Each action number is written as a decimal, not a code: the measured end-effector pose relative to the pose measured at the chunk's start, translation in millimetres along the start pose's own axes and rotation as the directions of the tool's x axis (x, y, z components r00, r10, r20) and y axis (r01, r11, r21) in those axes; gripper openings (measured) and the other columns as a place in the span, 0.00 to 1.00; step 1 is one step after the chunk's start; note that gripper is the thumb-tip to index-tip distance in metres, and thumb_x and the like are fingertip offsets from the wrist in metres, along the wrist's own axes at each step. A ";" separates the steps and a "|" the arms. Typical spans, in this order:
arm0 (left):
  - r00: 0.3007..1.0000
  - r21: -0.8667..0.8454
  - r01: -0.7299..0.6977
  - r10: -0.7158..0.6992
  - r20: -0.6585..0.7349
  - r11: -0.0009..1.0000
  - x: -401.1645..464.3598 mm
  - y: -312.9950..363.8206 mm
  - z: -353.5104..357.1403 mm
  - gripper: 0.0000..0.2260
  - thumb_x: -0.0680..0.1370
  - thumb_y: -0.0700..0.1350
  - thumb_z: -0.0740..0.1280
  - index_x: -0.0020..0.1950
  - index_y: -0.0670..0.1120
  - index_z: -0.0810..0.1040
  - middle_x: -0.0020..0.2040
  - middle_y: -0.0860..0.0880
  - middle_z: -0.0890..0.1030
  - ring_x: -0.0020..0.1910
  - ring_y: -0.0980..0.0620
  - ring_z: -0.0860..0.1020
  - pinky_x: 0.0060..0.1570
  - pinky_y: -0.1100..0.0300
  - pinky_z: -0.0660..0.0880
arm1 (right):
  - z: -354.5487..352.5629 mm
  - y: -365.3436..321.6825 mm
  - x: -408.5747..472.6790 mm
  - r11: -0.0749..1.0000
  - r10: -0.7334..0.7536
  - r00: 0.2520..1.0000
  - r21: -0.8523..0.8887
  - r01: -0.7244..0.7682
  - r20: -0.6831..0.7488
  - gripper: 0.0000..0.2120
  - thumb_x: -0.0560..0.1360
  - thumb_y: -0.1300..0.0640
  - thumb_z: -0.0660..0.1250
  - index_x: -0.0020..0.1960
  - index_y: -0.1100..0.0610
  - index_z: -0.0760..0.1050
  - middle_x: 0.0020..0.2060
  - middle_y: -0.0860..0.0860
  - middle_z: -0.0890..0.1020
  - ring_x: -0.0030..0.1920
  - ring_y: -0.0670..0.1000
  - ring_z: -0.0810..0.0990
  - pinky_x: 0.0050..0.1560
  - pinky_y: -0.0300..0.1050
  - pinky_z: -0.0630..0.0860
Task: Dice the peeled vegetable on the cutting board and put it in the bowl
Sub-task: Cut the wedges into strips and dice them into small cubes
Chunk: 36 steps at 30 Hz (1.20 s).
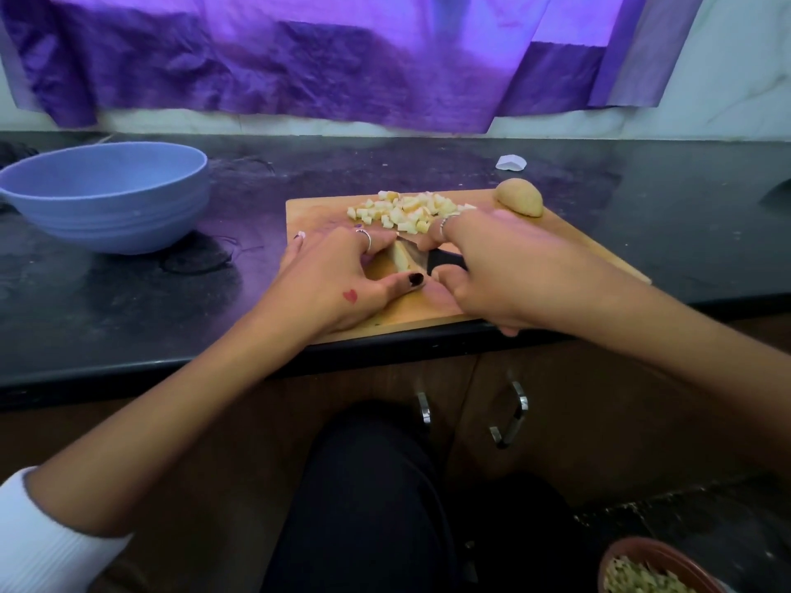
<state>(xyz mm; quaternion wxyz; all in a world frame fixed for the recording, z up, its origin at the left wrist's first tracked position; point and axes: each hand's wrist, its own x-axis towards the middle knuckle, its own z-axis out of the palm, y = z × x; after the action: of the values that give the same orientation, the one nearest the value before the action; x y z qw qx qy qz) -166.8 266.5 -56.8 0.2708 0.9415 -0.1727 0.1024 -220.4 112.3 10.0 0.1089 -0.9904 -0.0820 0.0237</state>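
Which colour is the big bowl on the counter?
The bowl is light blue, seen in the head view.

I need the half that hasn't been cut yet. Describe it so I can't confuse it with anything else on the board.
Start at the wooden cutting board on the dark counter and go to its far right corner. The uncut half sits there, past the heap of diced pieces. It is the only big, smooth, rounded tan lump; everything beside it is small pale cubes.

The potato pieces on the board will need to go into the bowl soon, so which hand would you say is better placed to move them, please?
Probably the left hand: the bowl is on its side, and it only holds the potato wedge, while the right hand grips the knife.
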 end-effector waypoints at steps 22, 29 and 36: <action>0.999 -0.126 0.051 -0.050 0.014 0.991 4.1 0.2 -6.3 0.24 0.68 0.60 0.73 0.63 0.56 0.78 0.56 0.49 0.79 0.55 0.52 0.76 0.58 0.49 0.74 | 19.5 21.3 -19.7 0.945 0.001 1.000 0.326 -0.008 0.023 0.17 0.80 0.52 0.58 0.68 0.45 0.63 0.26 0.52 0.77 0.16 0.44 0.69 0.22 0.37 0.67; 1.000 -0.119 0.014 -0.016 -0.015 0.993 1.2 0.4 -6.3 0.23 0.69 0.59 0.71 0.63 0.58 0.77 0.55 0.57 0.77 0.55 0.58 0.74 0.59 0.55 0.73 | 28.0 19.6 -15.7 0.957 0.005 1.000 0.292 0.001 -0.018 0.17 0.81 0.52 0.58 0.68 0.46 0.62 0.33 0.51 0.78 0.15 0.42 0.71 0.19 0.36 0.66; 1.000 -0.133 0.008 -0.007 0.009 0.991 0.9 -2.8 -5.1 0.24 0.69 0.60 0.71 0.64 0.56 0.76 0.58 0.55 0.77 0.56 0.59 0.75 0.60 0.54 0.74 | 20.9 14.6 -53.3 0.999 -0.036 0.997 -0.007 0.036 -0.072 0.17 0.80 0.54 0.59 0.68 0.46 0.64 0.38 0.47 0.65 0.29 0.44 0.70 0.29 0.38 0.69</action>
<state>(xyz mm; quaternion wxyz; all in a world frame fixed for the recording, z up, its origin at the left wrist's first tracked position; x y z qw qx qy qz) -165.4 271.3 -53.7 0.3325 0.9224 -0.1766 0.0858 -272.0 93.7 -12.1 0.1092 -0.9893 -0.0958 -0.0142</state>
